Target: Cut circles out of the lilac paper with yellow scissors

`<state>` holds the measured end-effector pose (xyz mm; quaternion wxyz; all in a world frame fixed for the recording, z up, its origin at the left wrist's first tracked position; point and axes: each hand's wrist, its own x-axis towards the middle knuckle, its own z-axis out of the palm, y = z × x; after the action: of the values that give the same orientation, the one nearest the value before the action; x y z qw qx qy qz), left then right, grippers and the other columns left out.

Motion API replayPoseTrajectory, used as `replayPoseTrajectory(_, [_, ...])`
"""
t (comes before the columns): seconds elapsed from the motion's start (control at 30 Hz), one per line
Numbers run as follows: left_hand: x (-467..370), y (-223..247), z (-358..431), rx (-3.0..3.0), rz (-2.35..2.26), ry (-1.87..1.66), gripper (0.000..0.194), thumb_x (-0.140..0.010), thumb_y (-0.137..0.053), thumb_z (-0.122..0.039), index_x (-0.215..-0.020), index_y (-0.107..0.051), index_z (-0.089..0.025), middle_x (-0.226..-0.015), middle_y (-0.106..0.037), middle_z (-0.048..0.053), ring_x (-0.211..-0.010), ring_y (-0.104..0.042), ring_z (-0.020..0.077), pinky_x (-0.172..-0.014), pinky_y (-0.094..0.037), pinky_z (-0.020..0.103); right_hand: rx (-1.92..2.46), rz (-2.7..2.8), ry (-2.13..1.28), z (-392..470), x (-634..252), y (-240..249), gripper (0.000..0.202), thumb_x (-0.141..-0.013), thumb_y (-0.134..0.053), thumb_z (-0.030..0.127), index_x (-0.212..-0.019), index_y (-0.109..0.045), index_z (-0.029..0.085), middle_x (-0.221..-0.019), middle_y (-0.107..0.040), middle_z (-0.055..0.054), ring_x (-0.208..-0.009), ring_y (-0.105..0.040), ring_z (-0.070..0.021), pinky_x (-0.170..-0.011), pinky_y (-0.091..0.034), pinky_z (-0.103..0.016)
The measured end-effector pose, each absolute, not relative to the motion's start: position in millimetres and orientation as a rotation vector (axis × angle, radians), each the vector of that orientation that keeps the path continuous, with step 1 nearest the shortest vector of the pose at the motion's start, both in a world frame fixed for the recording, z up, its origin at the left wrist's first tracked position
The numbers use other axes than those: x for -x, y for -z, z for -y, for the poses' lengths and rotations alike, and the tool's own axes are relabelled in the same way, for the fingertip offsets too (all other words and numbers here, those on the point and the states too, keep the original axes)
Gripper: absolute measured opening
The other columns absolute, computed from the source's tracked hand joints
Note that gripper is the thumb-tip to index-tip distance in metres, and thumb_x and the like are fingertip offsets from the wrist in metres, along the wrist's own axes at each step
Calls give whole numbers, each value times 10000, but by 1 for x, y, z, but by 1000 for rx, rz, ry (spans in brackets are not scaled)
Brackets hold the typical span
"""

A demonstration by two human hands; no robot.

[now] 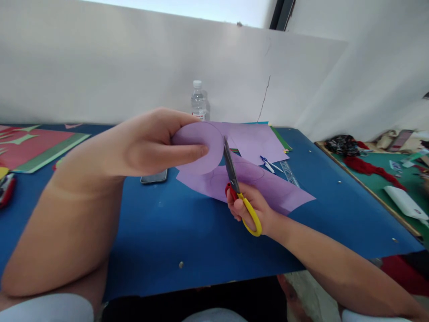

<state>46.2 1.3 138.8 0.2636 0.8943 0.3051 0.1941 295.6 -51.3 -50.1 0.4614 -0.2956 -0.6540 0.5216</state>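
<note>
My left hand [157, 145] pinches a purple sheet of paper [278, 190] by a rounded, partly cut part [214, 150], with the thumb on top. A drawn curved line shows on that part, and another outline shows farther right on the sheet. My right hand [251, 208] is closed on scissors [231, 170] with yellow and red handles. Their blades point up and away, with the tips at the right edge of the rounded part. The rest of the sheet hangs behind the scissors, over the blue table [161, 241].
A water bottle [198, 100] stands by the wall. A phone [154, 177] lies below my left wrist. Pens [271, 163], a clear ruler [289, 173] and more purple paper [264, 138] lie behind. Coloured sheets [40, 147] are left; a green table [378, 179] is right.
</note>
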Motion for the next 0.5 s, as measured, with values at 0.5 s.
replayPoseTrajectory(0.5, [-53,-138,-7,-2325,-745,-266,285,-950,-612,-291,-699,-502,-212,-606,-400,-48,-494,-366,78,-390,-307,185,669,1724,-1271,52,-295,41,554,-990,-628,775,-1017,-590,223,-759,-511,29,-598,-460,-141,-543,-421,-287])
